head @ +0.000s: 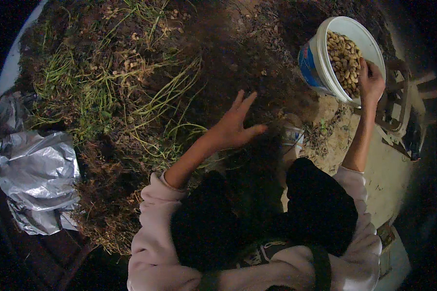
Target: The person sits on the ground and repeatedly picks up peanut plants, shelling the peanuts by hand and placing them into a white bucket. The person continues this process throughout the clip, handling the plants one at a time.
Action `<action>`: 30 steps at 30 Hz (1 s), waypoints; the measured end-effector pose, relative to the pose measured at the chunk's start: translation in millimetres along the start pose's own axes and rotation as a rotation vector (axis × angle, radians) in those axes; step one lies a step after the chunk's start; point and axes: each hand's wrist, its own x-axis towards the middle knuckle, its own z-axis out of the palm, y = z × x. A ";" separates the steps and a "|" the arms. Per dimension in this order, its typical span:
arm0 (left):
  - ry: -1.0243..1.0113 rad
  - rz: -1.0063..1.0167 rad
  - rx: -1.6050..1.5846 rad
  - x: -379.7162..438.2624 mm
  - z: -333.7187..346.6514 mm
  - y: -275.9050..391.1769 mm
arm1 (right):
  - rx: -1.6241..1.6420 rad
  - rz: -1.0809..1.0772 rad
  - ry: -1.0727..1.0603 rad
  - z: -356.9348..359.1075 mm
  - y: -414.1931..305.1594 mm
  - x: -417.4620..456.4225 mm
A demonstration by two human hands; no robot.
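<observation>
My left hand (pixel 233 131) hangs over dark soil with its fingers apart and nothing in it. Pulled peanut plants (pixel 160 87) lie to its left, their long green stems reaching close to it. Pods (pixel 131 65) show among the stems and roots. At the upper right, my right hand (pixel 372 82) is inside the mouth of a white plastic bucket (pixel 313 69) with a blue label. Its fingers point down at the heap of unshelled peanuts (pixel 344 60) in the bucket. Whether those fingers pinch a pod is hidden.
A crumpled silver plastic sheet (pixel 40 171) lies at the left beside dry brown roots (pixel 105 203). My shoe (pixel 293 136) rests near the bucket. A chair-like frame (pixel 397 98) stands behind the bucket, next to pale bare ground (pixel 382 174).
</observation>
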 end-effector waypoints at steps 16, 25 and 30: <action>0.438 -0.527 0.524 147.7 -87.1 -161.7 | 0.534 -0.739 -0.629 32.1 -161.0 -102.2; 0.034 -0.318 -1.016 66.6 -132.4 -102.3 | 0.294 -0.929 -0.872 80.0 -173.7 -147.0; 0.187 -0.267 -1.043 21.1 -126.4 -90.7 | 0.209 -0.803 -1.213 79.8 -177.5 -166.7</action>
